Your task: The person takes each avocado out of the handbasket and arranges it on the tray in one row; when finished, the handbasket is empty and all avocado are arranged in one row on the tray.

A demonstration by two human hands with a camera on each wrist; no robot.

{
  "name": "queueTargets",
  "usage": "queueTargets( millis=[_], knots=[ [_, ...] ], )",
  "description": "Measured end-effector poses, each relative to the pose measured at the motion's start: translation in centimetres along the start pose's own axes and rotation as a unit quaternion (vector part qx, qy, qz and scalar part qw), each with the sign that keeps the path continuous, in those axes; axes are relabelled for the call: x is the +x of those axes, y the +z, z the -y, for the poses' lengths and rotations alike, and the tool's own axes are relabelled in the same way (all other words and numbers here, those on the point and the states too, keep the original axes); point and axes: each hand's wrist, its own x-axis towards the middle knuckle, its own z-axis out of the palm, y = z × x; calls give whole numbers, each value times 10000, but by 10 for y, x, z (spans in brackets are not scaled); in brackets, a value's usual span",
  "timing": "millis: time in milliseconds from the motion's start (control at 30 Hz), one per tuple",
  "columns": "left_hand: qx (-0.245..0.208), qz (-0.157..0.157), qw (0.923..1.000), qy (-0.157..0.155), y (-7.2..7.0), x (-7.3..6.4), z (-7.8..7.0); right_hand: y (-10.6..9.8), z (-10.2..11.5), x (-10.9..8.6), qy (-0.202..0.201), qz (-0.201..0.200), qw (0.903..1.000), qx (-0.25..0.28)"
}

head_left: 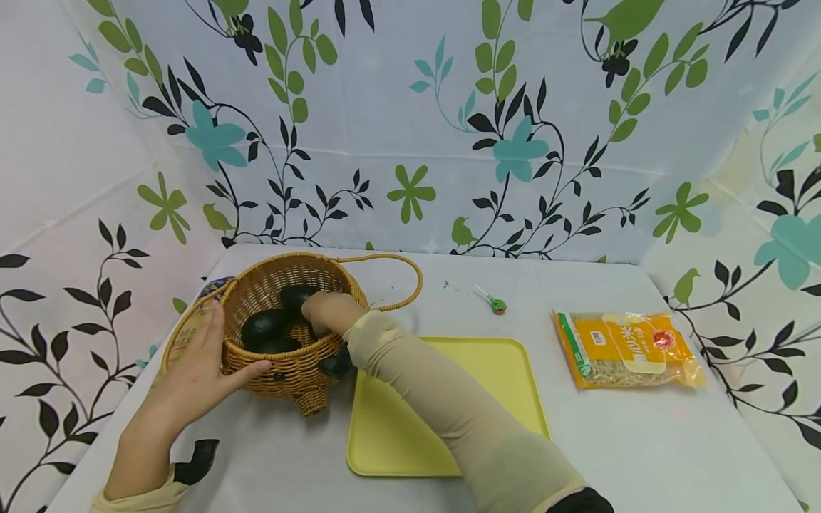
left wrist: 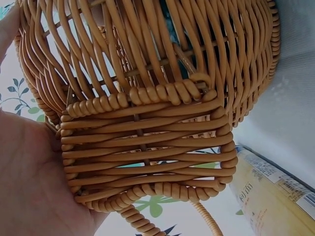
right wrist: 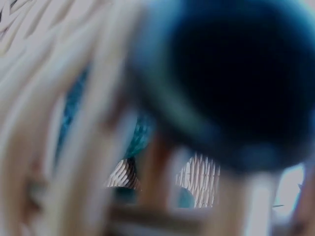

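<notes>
A brown wicker basket (head_left: 282, 377) with short feet and a looped handle (head_left: 410, 274) stands at the left of the table. Inside lie several dark green fruits resembling avocados (head_left: 263, 329). My left hand (head_left: 195, 363) rests against the basket's left side, fingers straight, thumb reaching across the front. The left wrist view has the palm (left wrist: 29, 172) beside a woven flap (left wrist: 147, 142). My right hand (head_left: 330, 313) reaches over the rim and touches one avocado (head_left: 298, 296); its fingertips are hidden. Blurred wicker and a dark round shape (right wrist: 236, 88) fill the right wrist view.
A yellow tray (head_left: 507, 392) lies right of the basket, under the right forearm. Farther right is an orange grain packet (head_left: 628, 349). A small green-wrapped lollipop (head_left: 497, 305) lies near the back. Another packet (left wrist: 275, 191) is partly hidden behind the basket.
</notes>
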Motion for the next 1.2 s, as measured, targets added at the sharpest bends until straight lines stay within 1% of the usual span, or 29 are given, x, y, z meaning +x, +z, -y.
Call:
queueTargets(
  millis=[133, 367, 467, 833, 1000, 1200],
  knots=[
    [-28, 1, 10000, 6, 0, 0, 0, 0, 0, 1, -83, -82, 9999, -31],
    [-29, -95, 9999, 89, 3, 0, 2, 2, -2, 6, -316, -299, 9988, 215],
    [-48, -116, 9999, 109, 4, 0, 3, 2, -2, 7, -423, -396, 9981, 226],
    [-118, -84, 9998, 109, 3, -1, 2, 2, -2, 8, -428, -700, 9965, 165],
    [-100, -103, 9998, 108, 2, -2, 1, 2, -3, 9, -542, -1008, 9933, 147],
    [-107, -110, 9998, 107, 2, -2, 1, 2, -5, 11, -838, -1495, 9852, 19]
  ],
)
